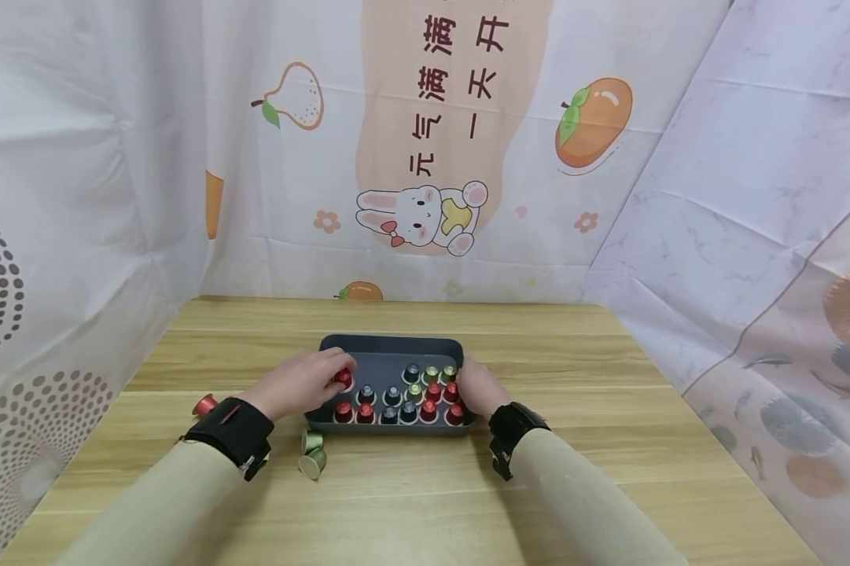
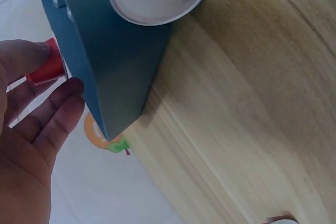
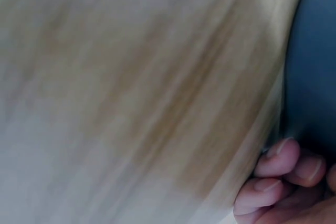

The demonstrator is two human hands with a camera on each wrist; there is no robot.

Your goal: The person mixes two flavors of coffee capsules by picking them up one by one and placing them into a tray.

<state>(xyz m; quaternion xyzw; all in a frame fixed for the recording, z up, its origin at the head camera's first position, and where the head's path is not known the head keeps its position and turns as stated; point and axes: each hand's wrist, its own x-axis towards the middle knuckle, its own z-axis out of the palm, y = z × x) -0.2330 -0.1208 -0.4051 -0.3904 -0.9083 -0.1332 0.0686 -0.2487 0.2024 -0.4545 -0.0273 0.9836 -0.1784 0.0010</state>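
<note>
A dark grey rectangular tray holds several coffee capsules in red, dark blue and pale green, standing in rows along its front and right side. At the tray's left end, my left hand pinches a red coffee capsule between thumb and fingers, over the inside of the rim. My right hand grips the tray's right side; in the right wrist view its curled fingertips lie against the outer wall.
Two pale green capsules, one behind the other, lie on the wooden table by the tray's front left corner. Another red capsule lies farther left, near my left wrist. A printed curtain hangs behind the table.
</note>
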